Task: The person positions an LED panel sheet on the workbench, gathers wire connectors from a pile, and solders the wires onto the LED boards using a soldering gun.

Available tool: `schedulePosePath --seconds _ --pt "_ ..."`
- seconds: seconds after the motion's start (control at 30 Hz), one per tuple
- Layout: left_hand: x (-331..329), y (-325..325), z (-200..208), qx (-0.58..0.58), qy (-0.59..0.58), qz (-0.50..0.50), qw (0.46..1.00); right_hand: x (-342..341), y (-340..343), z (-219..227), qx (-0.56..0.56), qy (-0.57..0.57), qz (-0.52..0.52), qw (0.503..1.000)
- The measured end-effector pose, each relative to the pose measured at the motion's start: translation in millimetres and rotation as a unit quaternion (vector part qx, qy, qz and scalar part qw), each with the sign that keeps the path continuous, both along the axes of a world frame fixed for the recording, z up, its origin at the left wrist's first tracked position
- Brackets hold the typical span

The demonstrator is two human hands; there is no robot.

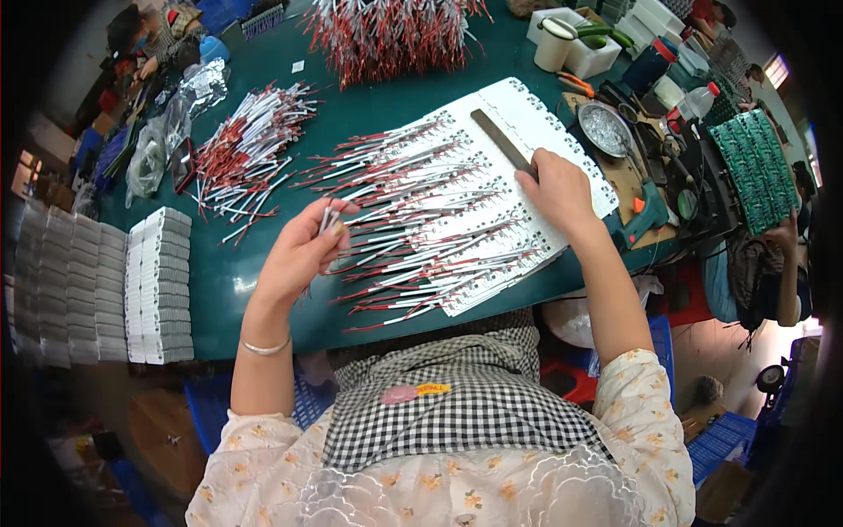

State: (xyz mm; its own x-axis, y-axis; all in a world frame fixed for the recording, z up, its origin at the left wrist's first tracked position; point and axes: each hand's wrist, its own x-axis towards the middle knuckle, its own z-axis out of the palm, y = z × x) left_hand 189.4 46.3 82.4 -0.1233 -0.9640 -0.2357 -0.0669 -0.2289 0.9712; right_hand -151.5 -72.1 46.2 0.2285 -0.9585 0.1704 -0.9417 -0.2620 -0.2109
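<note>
My left hand [303, 249] is closed around a few short white wires [329, 220], pinched at the left ends of the wire rows. In my right hand [560, 189] is one end of a flat grey metal bar [500, 139], which slants up and left across the white circuit board panels [509, 98]. Several rows of red and white wires [448, 220] lie over these panels, their loose ends reaching left past the panel edge. Whether the bar touches the panels I cannot tell.
A loose heap of wires [250, 145] lies left on the green table [233, 294], a bigger wire bundle [391, 39] at the back. Stacked white panels [158, 285] stand at the left edge. At right are a foil-lined bowl [604, 130], a green glue gun [645, 215] and green boards [749, 171].
</note>
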Motion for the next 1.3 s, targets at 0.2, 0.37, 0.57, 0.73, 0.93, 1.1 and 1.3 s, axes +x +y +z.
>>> schedulePosePath --seconds 0.2,0.37,0.57,0.73,0.93,1.1,1.3 --pt "-9.9 -23.5 -12.0 0.048 0.041 -0.056 0.996 -14.0 0.8 -2.0 -0.001 -0.166 -0.005 0.986" --pt "-14.6 -36.1 -4.5 0.081 0.092 -0.075 0.990 -28.4 -0.7 8.5 -0.003 -0.224 -0.006 0.975" --pt "-1.1 -50.0 -11.0 0.072 0.094 -0.061 0.991 -42.8 0.5 21.2 0.061 -0.258 -0.043 0.963" --pt "16.5 -56.4 -27.8 -0.125 -0.108 0.006 0.986 -47.5 10.1 23.3 0.096 -0.217 -0.045 0.970" --pt "85.1 -72.5 -28.3 -0.262 -0.506 0.154 0.807 -55.0 -3.6 31.1 0.077 -0.185 -0.057 0.978" --pt "119.1 -99.9 -38.9 -0.222 -0.646 0.139 0.717 -70.2 -63.4 30.2 0.008 -0.083 -0.074 0.994" --pt "127.3 -97.4 -46.0 -0.246 -0.722 0.143 0.631 -60.2 -134.6 26.6 0.001 0.072 -0.130 0.989"
